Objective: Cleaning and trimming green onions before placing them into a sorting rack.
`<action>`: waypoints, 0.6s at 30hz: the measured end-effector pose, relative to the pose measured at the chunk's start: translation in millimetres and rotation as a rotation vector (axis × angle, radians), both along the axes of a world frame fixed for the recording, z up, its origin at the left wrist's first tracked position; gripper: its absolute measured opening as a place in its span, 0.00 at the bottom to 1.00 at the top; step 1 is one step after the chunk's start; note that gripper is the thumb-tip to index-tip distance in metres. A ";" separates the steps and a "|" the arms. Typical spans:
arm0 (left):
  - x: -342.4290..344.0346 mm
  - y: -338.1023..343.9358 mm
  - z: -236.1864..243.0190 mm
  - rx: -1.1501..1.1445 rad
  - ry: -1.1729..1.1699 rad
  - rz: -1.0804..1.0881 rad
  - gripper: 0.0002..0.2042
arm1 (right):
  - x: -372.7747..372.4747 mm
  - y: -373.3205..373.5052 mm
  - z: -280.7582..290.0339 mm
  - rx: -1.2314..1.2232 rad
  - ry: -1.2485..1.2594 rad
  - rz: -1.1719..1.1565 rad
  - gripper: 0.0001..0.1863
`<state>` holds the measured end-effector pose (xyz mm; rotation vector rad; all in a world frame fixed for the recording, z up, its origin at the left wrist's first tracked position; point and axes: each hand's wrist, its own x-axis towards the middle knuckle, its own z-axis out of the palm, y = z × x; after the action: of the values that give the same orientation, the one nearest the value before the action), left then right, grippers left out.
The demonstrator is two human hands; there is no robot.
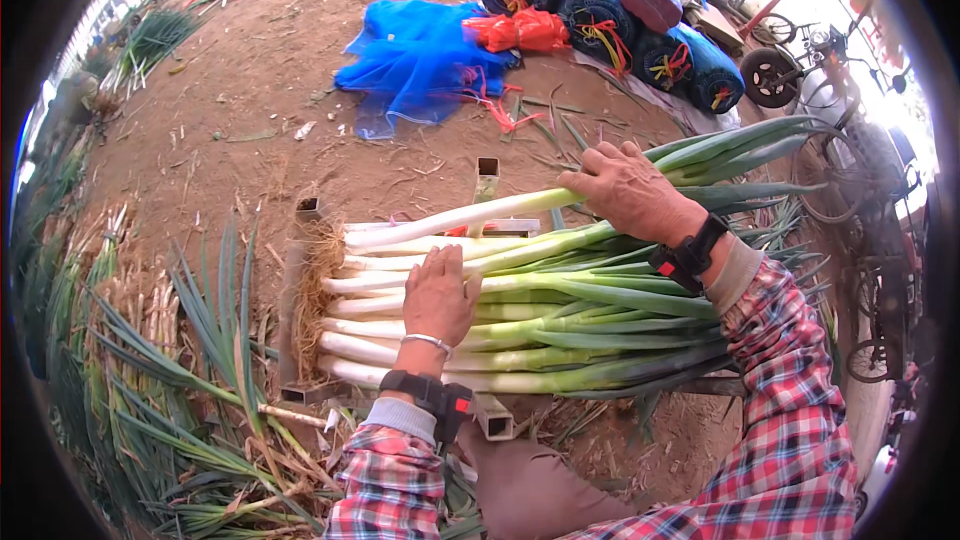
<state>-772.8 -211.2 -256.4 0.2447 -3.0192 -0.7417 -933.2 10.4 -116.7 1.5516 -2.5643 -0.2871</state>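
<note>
Several long green onions (pixel 520 335) lie side by side on a metal frame (pixel 293 305), white root ends to the left and green leaves to the right. My left hand (pixel 440 298) rests on their white stalks with its fingers stretched out, gripping nothing. Farther right, my right hand (pixel 632 192) is closed around a green onion (pixel 450 218) at the far side of the row, where its stalk turns green. The white part of that stalk slants down to the left, its roots beside the frame's end. My right palm and fingertips are partly hidden.
Loose green onions (pixel 190 420) cover the ground at left. Beyond the frame lie blue netting (pixel 405 65), a red bundle of ties (pixel 525 30) and stacked blue net rolls (pixel 600 25). Square metal posts (pixel 487 180) stick up from the frame. Bicycles (pixel 825 65) stand at far right.
</note>
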 end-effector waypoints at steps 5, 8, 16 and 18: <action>-32.6 19.3 -20.3 0.037 -0.074 -0.037 0.30 | -12.8 0.3 -17.1 -0.012 -0.032 0.045 0.17; -36.9 35.3 -26.6 -0.062 0.048 -0.042 0.27 | -14.3 3.2 -15.1 0.048 -0.073 0.045 0.17; -26.7 29.0 -28.6 0.017 0.108 -0.095 0.19 | -18.8 -3.3 -11.7 0.213 -0.291 0.050 0.18; -30.2 37.4 -14.3 0.033 0.078 -0.106 0.20 | -24.8 4.6 -23.0 0.173 -0.358 -0.022 0.15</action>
<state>-803.0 -173.8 -270.7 0.0552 -2.9675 -0.7892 -958.1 14.9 -139.7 1.7785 -2.8947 -0.2594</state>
